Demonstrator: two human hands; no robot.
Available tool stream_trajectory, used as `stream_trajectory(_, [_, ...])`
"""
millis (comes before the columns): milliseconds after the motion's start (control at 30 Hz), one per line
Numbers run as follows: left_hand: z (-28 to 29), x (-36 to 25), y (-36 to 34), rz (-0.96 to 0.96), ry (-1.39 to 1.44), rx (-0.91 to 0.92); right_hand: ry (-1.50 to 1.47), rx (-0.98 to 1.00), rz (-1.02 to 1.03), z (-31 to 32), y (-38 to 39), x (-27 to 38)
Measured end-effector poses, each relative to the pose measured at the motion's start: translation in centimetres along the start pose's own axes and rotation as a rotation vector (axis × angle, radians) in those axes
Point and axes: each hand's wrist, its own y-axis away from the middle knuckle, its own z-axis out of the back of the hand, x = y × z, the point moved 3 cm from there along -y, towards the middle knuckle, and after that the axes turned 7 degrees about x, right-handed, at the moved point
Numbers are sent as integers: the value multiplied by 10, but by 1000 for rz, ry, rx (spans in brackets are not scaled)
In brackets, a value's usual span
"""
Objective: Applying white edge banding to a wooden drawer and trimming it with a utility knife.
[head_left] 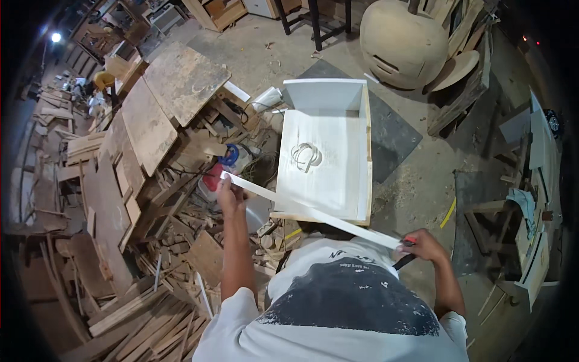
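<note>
my left hand (230, 196) pinching a white strip (301, 207), right hand (424, 246) clamped on a red-black tool (409, 241), cutter maybe, white box (335, 184) with its near edge under the strip, floor (416, 196) off right

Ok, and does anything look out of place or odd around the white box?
Yes, a little. A loose curled strip lies inside the white box, odd against its otherwise bare floor. To the left, wood scraps are heaped at all angles, which looks disorderly.

A lamp (56, 37) glows far left; scrap wood (129, 305) litters the concrete floor (256, 45); dark-legged furniture (315, 25) stands ahead.
</note>
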Motion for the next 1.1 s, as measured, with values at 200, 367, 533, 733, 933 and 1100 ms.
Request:
stream_trajectory(200, [130, 80, 19, 281, -91, -135, -23, -81, -310, 1, 2, -84])
stream_trajectory(367, [141, 119, 62, 434, -164, -197, 12, -158, -465, -1, -9, -132])
stream_trajectory(533, [162, 139, 63, 438, -336, -139, 23, -213, -406, 1, -24, -168])
stream_trajectory(733, [167, 147, 52, 449, -544, -109, -14, -257, -351, 7, -34, -190])
stream_trajectory(933, [170, 162, 47, 387, -590, -74, 20, -261, -420, 13, -30, -190])
stream_trajectory(1100, [170, 169, 48, 372, -635, -81, -18, -285, -370, 13, -28, -203])
